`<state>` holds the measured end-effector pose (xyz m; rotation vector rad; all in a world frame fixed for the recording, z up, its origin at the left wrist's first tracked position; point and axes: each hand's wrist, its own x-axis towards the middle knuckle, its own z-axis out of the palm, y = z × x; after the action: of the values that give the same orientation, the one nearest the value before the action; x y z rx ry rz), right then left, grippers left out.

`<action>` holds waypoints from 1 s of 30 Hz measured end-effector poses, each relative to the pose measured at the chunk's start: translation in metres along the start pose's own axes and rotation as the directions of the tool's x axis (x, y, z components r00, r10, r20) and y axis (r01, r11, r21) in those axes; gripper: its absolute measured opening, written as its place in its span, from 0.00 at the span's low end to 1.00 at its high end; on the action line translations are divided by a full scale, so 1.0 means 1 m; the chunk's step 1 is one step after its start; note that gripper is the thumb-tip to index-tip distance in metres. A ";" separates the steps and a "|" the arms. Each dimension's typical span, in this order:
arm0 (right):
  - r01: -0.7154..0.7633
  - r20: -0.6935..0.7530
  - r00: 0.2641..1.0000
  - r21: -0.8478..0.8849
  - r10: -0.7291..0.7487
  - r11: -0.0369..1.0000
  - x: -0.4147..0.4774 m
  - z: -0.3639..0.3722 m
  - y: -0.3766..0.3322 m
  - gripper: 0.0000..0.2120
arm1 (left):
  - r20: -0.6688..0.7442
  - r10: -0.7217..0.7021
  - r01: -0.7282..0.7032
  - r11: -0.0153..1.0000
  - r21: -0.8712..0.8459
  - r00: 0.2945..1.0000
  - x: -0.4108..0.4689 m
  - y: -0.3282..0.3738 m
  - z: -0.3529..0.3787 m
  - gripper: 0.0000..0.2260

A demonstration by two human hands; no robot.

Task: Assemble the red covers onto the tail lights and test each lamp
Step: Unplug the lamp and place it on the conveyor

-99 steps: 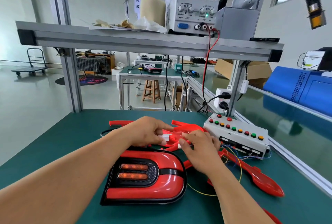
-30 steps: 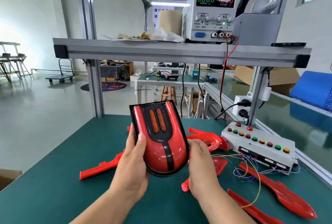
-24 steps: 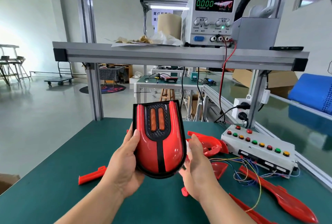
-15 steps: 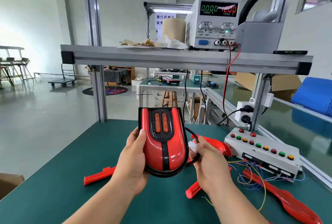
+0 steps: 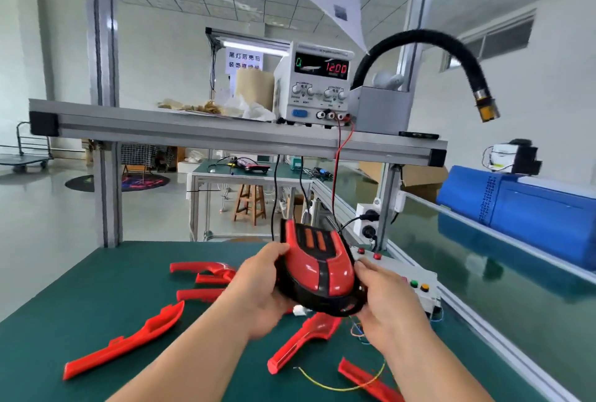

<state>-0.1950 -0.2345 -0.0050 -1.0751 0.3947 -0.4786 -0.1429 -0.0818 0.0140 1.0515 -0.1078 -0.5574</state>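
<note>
A red and black tail light (image 5: 317, 268) with two orange strips is held in the air above the green table (image 5: 96, 289). My left hand (image 5: 258, 292) grips its left edge, thumb on top. Its right lower edge is held by my right hand (image 5: 383, 301). A white connector (image 5: 300, 310) hangs under the lamp. Several loose red covers lie on the table, one long one (image 5: 129, 338) at the left and one (image 5: 303, 342) below the lamp.
A white test box with coloured buttons (image 5: 416, 285) sits right of the lamp, thin wires (image 5: 342, 382) trailing from it. The power supply (image 5: 317, 85) on the aluminium shelf (image 5: 193, 126) reads 12.00. A black hose (image 5: 451, 56) hangs at upper right. A blue roll (image 5: 522, 205) lies on the side conveyor.
The lamp was lifted off the table and held upright in both hands; now it is tilted flatter and shifted right. My view has risen toward the shelf.
</note>
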 end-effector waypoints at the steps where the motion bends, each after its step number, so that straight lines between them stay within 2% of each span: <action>1: 0.032 -0.031 0.999 0.007 -0.032 0.999 -0.002 -0.013 -0.010 0.10 | 0.079 -0.007 0.005 1.000 0.028 0.997 0.002 -0.002 0.011 0.16; 3: 0.097 -0.092 0.991 0.012 -0.095 0.995 -0.007 -0.037 -0.031 0.08 | 0.170 -0.012 -0.004 0.996 0.092 0.985 0.007 -0.009 0.039 0.14; 7: 0.190 -0.235 0.953 -0.017 -0.189 0.982 -0.022 -0.092 -0.077 0.06 | 0.257 -0.006 -0.037 0.986 0.162 0.966 0.016 -0.026 0.112 0.10; 9: 0.216 -0.277 0.935 -0.060 -0.224 0.975 -0.030 -0.118 -0.099 0.07 | 0.272 -0.003 -0.062 0.971 0.231 0.962 0.025 -0.035 0.148 0.10; 12: 0.251 -0.371 0.887 -0.110 -0.274 0.962 -0.036 -0.150 -0.133 0.09 | 0.287 -0.066 -0.013 0.964 0.265 0.956 0.035 -0.046 0.197 0.08; 19: 0.218 -0.514 0.818 -0.139 -0.258 0.966 0.006 -0.199 -0.185 0.05 | 0.239 -0.082 0.001 0.948 0.319 0.968 0.075 -0.059 0.280 0.08; 22: 0.200 -0.536 0.807 -0.147 -0.248 0.969 0.032 -0.213 -0.197 0.05 | 0.238 -0.102 0.022 0.948 0.317 0.966 0.091 -0.061 0.297 0.06; 24: 0.183 -0.534 0.811 -0.154 -0.238 0.971 0.048 -0.220 -0.201 0.09 | 0.244 -0.109 0.027 0.948 0.317 0.964 0.102 -0.063 0.303 0.07; 27: 0.180 -0.538 0.801 -0.201 -0.262 0.963 0.067 -0.229 -0.202 0.10 | 0.292 -0.176 0.079 0.946 0.315 0.940 0.112 -0.067 0.308 0.06; 30: 0.209 -0.516 0.795 -0.259 -0.318 0.943 0.082 -0.238 -0.196 0.12 | 0.316 -0.182 0.100 0.961 0.258 0.931 0.124 -0.073 0.307 0.12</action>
<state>-0.2873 -0.5317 0.0644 -1.1728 0.8211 -1.0340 -0.1703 -0.4123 0.0859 1.1950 -0.4125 -0.8715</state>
